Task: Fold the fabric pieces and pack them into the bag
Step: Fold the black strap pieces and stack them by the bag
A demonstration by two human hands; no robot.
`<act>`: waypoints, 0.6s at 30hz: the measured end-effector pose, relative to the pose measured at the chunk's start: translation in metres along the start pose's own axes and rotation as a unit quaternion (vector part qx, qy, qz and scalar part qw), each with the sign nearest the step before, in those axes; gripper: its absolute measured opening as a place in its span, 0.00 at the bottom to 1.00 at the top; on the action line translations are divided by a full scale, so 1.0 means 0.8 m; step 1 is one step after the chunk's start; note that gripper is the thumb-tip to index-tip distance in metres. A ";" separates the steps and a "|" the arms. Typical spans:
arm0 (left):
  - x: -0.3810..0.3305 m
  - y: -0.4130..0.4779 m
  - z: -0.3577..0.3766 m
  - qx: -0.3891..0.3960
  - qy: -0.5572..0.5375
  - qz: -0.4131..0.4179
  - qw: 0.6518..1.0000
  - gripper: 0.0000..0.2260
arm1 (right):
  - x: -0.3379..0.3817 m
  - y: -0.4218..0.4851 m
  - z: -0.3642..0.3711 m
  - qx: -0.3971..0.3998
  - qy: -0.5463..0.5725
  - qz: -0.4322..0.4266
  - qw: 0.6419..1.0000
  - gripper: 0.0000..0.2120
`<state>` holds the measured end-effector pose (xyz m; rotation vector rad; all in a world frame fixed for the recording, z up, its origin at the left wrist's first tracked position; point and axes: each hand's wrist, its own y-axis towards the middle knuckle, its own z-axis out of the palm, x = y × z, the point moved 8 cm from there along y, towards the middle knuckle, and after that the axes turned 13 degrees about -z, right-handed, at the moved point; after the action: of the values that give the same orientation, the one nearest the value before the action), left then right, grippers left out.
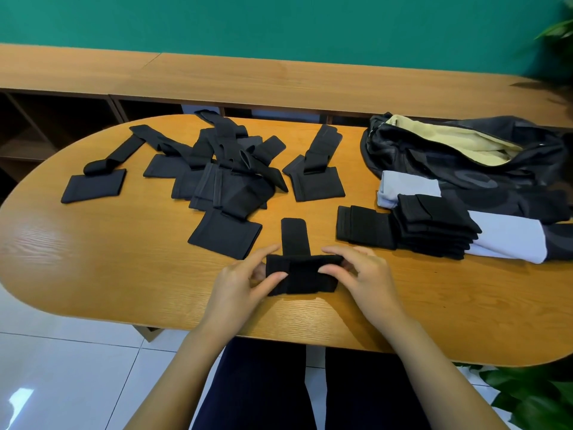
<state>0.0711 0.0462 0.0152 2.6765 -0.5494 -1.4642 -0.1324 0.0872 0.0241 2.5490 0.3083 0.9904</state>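
Left hand (240,283) and right hand (362,274) both pinch black fabric piece (302,274) at bench (124,274) 6 o'clock edge; folded stack (434,228) at 3 o'clock beside bag (465,162).

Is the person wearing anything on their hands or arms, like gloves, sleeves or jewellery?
No. The left hand and right hand are bare: no gloves, rings or watch visible. Both forearms are uncovered, with no sleeves in view. Dark trousers cover the legs.

Office-like room: oval wooden table (124,274), teal wall (279,26), low shelving (46,125), tiled floor (62,367), potted plant (533,395).
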 end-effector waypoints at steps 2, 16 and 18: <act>0.005 0.002 0.001 -0.009 -0.008 -0.036 0.999 0.28 | -0.001 0.005 0.004 0.003 -0.009 0.028 1.000 0.27; 0.013 0.014 0.012 -0.023 0.169 -0.049 0.984 0.29 | -0.001 0.008 0.017 0.038 -0.175 0.029 0.983 0.19; 0.010 0.014 0.013 -0.026 0.170 -0.036 0.985 0.28 | 0.001 0.007 0.016 0.034 -0.182 0.020 0.983 0.20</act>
<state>0.0632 0.0344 0.0048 2.8393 -0.3888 -0.9825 -0.1225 0.0791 0.0181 2.7416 0.1894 0.5156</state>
